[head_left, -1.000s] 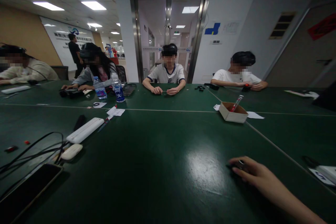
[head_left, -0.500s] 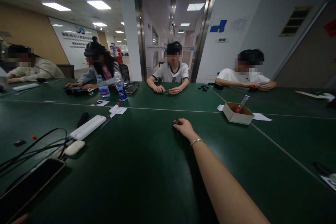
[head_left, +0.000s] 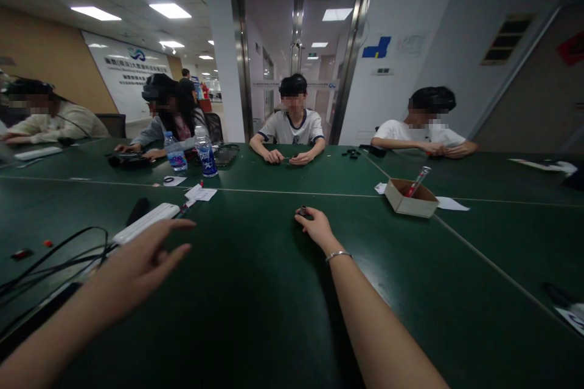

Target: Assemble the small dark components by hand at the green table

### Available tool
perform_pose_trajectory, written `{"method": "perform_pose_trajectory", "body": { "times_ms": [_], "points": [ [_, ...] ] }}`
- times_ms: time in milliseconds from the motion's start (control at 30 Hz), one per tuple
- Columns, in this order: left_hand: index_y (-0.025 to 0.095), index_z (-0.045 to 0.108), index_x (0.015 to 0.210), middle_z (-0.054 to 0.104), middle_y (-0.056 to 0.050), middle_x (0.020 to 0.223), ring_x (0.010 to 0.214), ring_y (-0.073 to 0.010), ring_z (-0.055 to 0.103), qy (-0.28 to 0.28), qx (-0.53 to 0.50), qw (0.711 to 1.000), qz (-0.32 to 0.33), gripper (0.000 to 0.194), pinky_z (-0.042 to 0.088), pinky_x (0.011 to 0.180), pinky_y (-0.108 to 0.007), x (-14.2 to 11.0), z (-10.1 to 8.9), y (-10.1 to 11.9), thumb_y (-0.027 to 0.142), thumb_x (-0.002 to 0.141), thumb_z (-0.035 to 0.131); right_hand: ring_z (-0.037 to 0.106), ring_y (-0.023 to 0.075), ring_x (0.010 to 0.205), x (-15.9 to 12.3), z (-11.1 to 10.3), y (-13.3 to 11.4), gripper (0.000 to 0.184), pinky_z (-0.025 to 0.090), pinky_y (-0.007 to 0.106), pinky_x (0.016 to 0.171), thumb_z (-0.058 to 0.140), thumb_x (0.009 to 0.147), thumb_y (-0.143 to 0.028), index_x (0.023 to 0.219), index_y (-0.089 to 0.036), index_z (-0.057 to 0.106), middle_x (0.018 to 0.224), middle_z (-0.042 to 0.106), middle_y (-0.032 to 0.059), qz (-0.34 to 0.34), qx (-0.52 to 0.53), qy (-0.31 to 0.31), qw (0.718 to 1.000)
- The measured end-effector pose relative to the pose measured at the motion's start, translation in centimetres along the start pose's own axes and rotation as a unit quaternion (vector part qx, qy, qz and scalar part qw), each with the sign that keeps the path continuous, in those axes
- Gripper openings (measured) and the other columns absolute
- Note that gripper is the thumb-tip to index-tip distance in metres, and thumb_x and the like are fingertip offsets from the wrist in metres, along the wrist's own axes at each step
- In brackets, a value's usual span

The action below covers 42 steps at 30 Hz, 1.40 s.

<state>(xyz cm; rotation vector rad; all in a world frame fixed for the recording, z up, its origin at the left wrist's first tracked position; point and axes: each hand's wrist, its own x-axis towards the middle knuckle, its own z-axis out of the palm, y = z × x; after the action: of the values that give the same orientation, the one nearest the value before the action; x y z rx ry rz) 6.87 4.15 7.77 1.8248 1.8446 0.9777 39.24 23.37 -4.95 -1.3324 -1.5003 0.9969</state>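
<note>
As our right hand pinches a small, dark, round-topped object mid-way across the broad green table, our left hand hangs near left, fingers apart; a slack pinch could drop the object.

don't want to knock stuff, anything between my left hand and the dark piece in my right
Nothing visible stands between the left hand and the dark piece in the right hand; the white bar, partly behind the left hand, lies off that path.
</note>
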Motion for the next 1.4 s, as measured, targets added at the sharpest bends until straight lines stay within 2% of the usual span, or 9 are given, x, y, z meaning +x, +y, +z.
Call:
{"method": "perform_pose_trajectory", "body": {
  "times_ms": [100,167,300,433,700,933,1033,1133,1400],
  "points": [
    [0.027,0.063,0.113,0.064,-0.004,0.104,0.066,-0.0158,0.056,-0.107,-0.005,0.990,0.092,0.038,0.047,0.061,-0.028,5.1,6.2,2.4,0.041,0.077,0.062,0.053,0.0096,0.049,-0.9,0.1,0.0,0.020,0.046,0.022,0.047,0.065,0.083,-0.024,0.101,-0.016,0.068,0.089,0.067,0.0044,-0.010,0.003,0.043,0.999],
    [0.024,0.063,0.112,0.061,-0.008,0.114,0.073,-0.0170,0.060,-0.147,-0.046,0.980,0.124,0.036,0.050,0.066,-0.029,8.5,11.2,3.7,0.033,0.077,0.063,0.053,0.0101,0.051,-1.2,0.2,0.1,0.023,0.045,0.022,0.048,0.065,0.082,-0.025,0.103,-0.016,0.067,0.091,0.067,0.0043,-0.031,0.001,0.043,0.999],
    [0.019,0.062,0.110,0.060,-0.010,0.114,0.092,-0.0199,0.062,-0.086,-0.144,0.978,0.125,0.028,0.051,0.084,-0.032,12.8,19.3,5.2,0.024,0.082,0.061,0.055,0.0131,0.059,-1.0,0.2,0.6,0.022,0.045,0.022,0.051,0.065,0.079,-0.026,0.100,-0.019,0.068,0.090,0.065,0.0032,-0.089,-0.021,0.044,0.995],
    [0.019,0.061,0.112,0.058,-0.010,0.114,0.100,-0.0204,0.061,-0.052,-0.197,0.970,0.135,0.027,0.050,0.091,-0.034,13.9,23.4,5.5,0.028,0.087,0.058,0.055,0.0160,0.065,-0.6,0.3,0.7,0.012,0.044,0.024,0.056,0.063,0.080,-0.022,0.089,-0.018,0.069,0.081,0.060,0.0030,-0.121,-0.081,0.056,0.988],
    [0.020,0.065,0.100,0.057,-0.007,0.104,0.099,-0.0193,0.058,-0.010,-0.168,0.974,0.152,0.017,0.048,0.094,-0.035,13.4,24.9,3.4,0.018,0.086,0.055,0.055,0.0165,0.071,0.7,0.4,0.1,0.012,0.045,0.026,0.065,0.066,0.076,-0.010,0.082,-0.018,0.072,0.077,0.059,0.0025,-0.128,-0.177,0.030,0.975],
    [0.019,0.065,0.093,0.065,-0.006,0.099,0.091,-0.0188,0.063,-0.025,-0.224,0.969,0.099,0.012,0.051,0.087,-0.034,14.1,25.2,2.3,0.020,0.084,0.058,0.057,0.0120,0.054,1.0,-0.1,1.0,0.021,0.047,0.021,0.048,0.070,0.071,-0.014,0.092,-0.017,0.069,0.073,0.063,0.0001,-0.041,0.026,-0.044,0.998],
    [0.019,0.065,0.094,0.068,-0.006,0.097,0.089,-0.0190,0.064,-0.033,-0.252,0.964,0.082,0.013,0.051,0.084,-0.033,14.2,25.3,1.9,0.023,0.084,0.059,0.061,0.0123,0.056,0.7,-0.5,0.7,0.027,0.051,0.021,0.052,0.067,0.072,-0.011,0.098,-0.016,0.067,0.071,0.063,-0.0001,-0.039,0.112,-0.071,0.990],
    [0.019,0.065,0.096,0.068,-0.006,0.093,0.086,-0.0184,0.064,-0.036,-0.276,0.958,0.063,0.015,0.051,0.079,-0.031,14.5,25.5,1.5,0.025,0.083,0.060,0.064,0.0131,0.060,0.5,-0.9,0.4,0.029,0.054,0.023,0.056,0.067,0.074,-0.012,0.102,-0.015,0.065,0.077,0.064,0.0010,-0.039,0.171,-0.060,0.983],
    [0.017,0.064,0.093,0.062,-0.002,0.072,0.067,-0.0143,0.059,-0.030,-0.340,0.938,0.058,0.028,0.046,0.063,-0.024,14.7,25.6,1.5,0.042,0.081,0.062,0.066,0.0155,0.065,0.5,-1.2,0.7,0.032,0.055,0.024,0.060,0.077,0.074,-0.026,0.102,-0.014,0.067,0.075,0.067,0.0038,-0.021,0.234,-0.059,0.970]
  ]
}}
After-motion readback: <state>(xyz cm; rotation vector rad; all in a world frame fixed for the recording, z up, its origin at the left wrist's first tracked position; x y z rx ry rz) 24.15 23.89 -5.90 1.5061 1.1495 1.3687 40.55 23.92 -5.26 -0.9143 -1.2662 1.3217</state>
